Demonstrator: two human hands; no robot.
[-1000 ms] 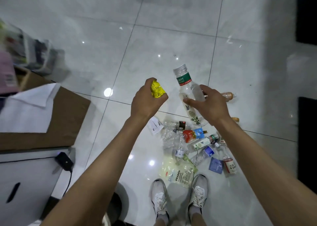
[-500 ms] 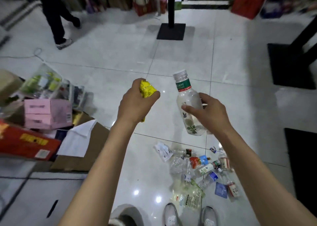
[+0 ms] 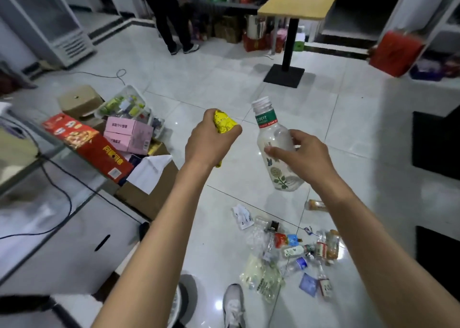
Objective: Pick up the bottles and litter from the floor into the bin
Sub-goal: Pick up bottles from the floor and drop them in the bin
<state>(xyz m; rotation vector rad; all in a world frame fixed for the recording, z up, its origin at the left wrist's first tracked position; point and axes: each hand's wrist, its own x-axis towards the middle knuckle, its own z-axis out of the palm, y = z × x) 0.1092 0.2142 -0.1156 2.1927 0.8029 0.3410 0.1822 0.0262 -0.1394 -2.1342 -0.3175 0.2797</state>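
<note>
My left hand (image 3: 207, 143) is closed around a crumpled yellow wrapper (image 3: 224, 122), held at chest height. Beside it, my right hand (image 3: 305, 157) grips a clear plastic bottle (image 3: 276, 150) with a green label and flower print, cap up and slightly tilted. On the floor below lies a pile of litter (image 3: 288, 253): several small bottles, a white paper scrap (image 3: 242, 215), a clear plastic bag (image 3: 261, 276) and a blue sachet (image 3: 308, 283). One amber bottle (image 3: 316, 205) lies apart from the pile. No bin is clearly visible.
Cardboard boxes, a red carton (image 3: 87, 145) and pink boxes (image 3: 128, 136) are stacked at left beside a white counter (image 3: 62, 230) with cables. A pedestal table (image 3: 291, 41) stands ahead; a person (image 3: 171, 16) stands at the back. My shoe (image 3: 234, 305) is near the pile.
The view has tilted up from the floor to the room. Both hands have kept their hold, and the litter pile now appears lower in the frame.
</note>
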